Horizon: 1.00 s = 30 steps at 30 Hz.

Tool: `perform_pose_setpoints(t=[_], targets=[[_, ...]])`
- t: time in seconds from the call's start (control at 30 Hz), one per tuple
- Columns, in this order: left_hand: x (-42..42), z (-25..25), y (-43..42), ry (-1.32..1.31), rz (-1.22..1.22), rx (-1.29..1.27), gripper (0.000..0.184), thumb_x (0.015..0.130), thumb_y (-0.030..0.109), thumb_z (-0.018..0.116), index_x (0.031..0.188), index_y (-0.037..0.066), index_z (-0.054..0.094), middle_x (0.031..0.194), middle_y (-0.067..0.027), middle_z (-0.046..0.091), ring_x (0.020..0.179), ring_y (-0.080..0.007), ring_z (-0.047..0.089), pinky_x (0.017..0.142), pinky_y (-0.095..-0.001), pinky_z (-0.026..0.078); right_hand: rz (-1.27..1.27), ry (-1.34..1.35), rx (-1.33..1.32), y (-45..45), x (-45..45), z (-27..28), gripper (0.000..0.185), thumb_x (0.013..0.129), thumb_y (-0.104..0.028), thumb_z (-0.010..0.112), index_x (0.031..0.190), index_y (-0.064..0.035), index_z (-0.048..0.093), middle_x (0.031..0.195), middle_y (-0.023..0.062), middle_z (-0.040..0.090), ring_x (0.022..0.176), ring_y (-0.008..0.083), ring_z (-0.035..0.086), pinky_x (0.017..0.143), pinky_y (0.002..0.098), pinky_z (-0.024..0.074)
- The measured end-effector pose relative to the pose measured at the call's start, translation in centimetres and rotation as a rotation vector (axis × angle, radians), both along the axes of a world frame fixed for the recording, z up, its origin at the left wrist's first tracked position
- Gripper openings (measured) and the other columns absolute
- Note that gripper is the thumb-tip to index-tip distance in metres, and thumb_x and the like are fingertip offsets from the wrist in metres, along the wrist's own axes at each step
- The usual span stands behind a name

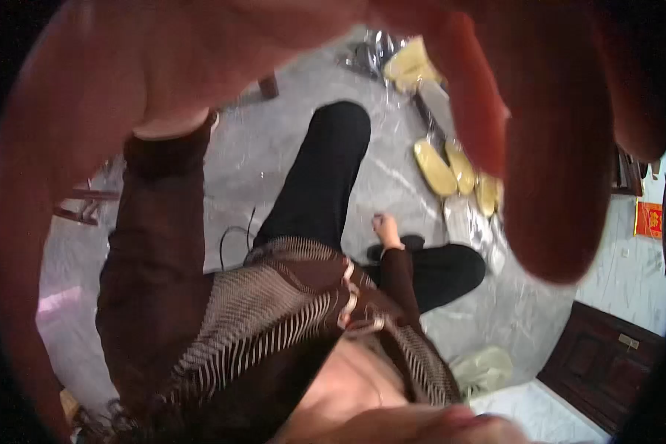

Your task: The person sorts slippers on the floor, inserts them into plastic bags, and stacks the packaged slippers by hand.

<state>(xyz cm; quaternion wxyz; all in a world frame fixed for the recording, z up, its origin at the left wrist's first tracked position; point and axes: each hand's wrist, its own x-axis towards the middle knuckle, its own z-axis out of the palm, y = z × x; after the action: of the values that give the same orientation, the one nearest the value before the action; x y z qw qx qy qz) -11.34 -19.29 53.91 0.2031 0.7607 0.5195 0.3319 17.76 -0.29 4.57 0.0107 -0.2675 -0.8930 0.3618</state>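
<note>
My left hand (266,52) is very close to the lens and fills the top of the view. Its blurred fingers are stretched out and hang down at the right, with nothing seen in them. The brown-sleeved left arm (159,222) rises along the left side. Much smaller, my right hand (387,231) is held between my black-trousered legs, above the grey floor. Its fingers look curled, and what they may hold is too small to make out. Beyond it lie several pale yellow slipper-shaped pieces (436,169), partly hidden by the left fingers.
Farther off lie a yellow piece (413,65) and clear plastic wrapping (470,226) on the grey marbled floor (296,81). A black cable (234,231) loops beside my leg. Wooden furniture legs (89,207) stand at the left, a dark wooden door (603,362) at the lower right.
</note>
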Motion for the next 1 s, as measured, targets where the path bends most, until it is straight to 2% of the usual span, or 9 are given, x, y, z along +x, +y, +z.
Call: perform_pose_setpoints(t=[0.37,0.57,0.63,0.7,0.77,0.83,0.87,0.93,1.0], targets=[[0.4,2.3,-2.5,-0.027,-0.001,-0.057,0.078,0.068,0.048,0.063,0.122,-0.002,0.036,0.102,-0.0156,0.053,0.077,-0.0181,0.056,0.069,-0.0319,0.043,-0.037,0.204,0.146,-0.8,-0.6,3.7,0.019,0.076,-0.015,0.053,0.087,-0.0011,0.060,0.078,0.0212,0.059,0.077,0.0356,0.057,0.068,0.0401,0.0452],[-6.9,2.6,1.0,-0.204,-0.368,-0.105,0.085,0.067,0.052,0.065,0.124,-0.003,0.034,0.105,-0.0165,0.052,0.080,-0.0183,0.056,0.073,-0.0318,0.043,-0.327,-0.085,-0.187,2.8,-1.0,0.6,0.032,0.071,-0.021,0.062,0.096,-0.0007,0.059,0.088,0.0161,0.062,0.082,0.0311,0.059,0.072,0.0365,0.0466],[-7.6,-2.5,3.8,-0.456,0.181,0.073,0.080,0.071,0.052,0.060,0.124,-0.003,0.035,0.112,-0.0165,0.051,0.090,-0.0199,0.054,0.077,-0.0319,0.043,-0.408,-0.103,-0.214,7.3,-1.7,0.3,0.033,0.070,-0.021,0.063,0.095,-0.0007,0.059,0.088,0.0160,0.062,0.082,0.0314,0.059,0.072,0.0365,0.0466],[-12.9,-7.9,9.5,-0.448,0.209,0.043,0.045,0.080,0.028,0.055,0.119,0.006,0.045,0.098,-0.0100,0.057,0.076,-0.0154,0.057,0.064,-0.0297,0.047,-0.462,-0.224,-0.108,12.8,-1.6,1.3,0.040,0.066,-0.023,0.067,0.098,-0.0008,0.058,0.086,0.0178,0.061,0.081,0.0310,0.059,0.072,0.0373,0.0466],[-19.3,-15.2,13.8,-0.498,0.431,-0.312,0.063,0.080,0.044,0.053,0.125,0.003,0.038,0.113,-0.0117,0.051,0.096,-0.0198,0.052,0.076,-0.0300,0.044,-0.357,-0.143,0.304,22.5,0.9,-3.9,0.046,0.065,-0.027,0.068,0.102,-0.0018,0.056,0.087,0.0183,0.061,0.083,0.0307,0.058,0.075,0.0378,0.0458],[-24.9,-23.3,17.9,-0.485,0.649,-0.519,0.059,0.081,0.042,0.053,0.125,0.006,0.038,0.113,-0.0094,0.051,0.095,-0.0182,0.052,0.076,-0.0293,0.044,-0.393,-0.506,0.364,33.2,-0.7,-1.6,0.039,0.065,-0.031,0.067,0.092,-0.0040,0.059,0.083,0.0162,0.061,0.078,0.0302,0.059,0.068,0.0380,0.0468],[-27.5,-27.0,19.9,-0.515,0.742,-0.631,0.063,0.078,0.044,0.055,0.125,0.005,0.039,0.115,-0.0094,0.050,0.098,-0.0204,0.051,0.079,-0.0310,0.042,-0.444,-0.345,0.376,37.2,-2.4,1.8,0.042,0.065,-0.027,0.069,0.096,-0.0016,0.057,0.086,0.0208,0.060,0.084,0.0347,0.057,0.071,0.0404,0.0456],[-32.3,-33.5,23.9,-0.544,0.849,-0.765,0.067,0.075,0.047,0.057,0.125,0.005,0.039,0.116,-0.0093,0.050,0.100,-0.0225,0.051,0.082,-0.0328,0.041,-0.303,-0.301,0.463,43.1,-8.3,9.8,0.030,0.076,-0.022,0.059,0.099,-0.0028,0.056,0.086,0.0102,0.061,0.074,0.0221,0.058,0.064,0.0335,0.0461],[-36.4,-39.2,27.6,-0.381,1.020,-0.788,0.073,0.072,0.051,0.058,0.123,0.002,0.040,0.119,-0.0119,0.048,0.103,-0.0278,0.049,0.085,-0.0371,0.039,-0.389,0.083,0.193,51.5,-11.9,9.2,0.038,0.077,-0.026,0.059,0.104,0.0000,0.053,0.090,0.0085,0.060,0.069,0.0152,0.054,0.058,0.0295,0.0439]])
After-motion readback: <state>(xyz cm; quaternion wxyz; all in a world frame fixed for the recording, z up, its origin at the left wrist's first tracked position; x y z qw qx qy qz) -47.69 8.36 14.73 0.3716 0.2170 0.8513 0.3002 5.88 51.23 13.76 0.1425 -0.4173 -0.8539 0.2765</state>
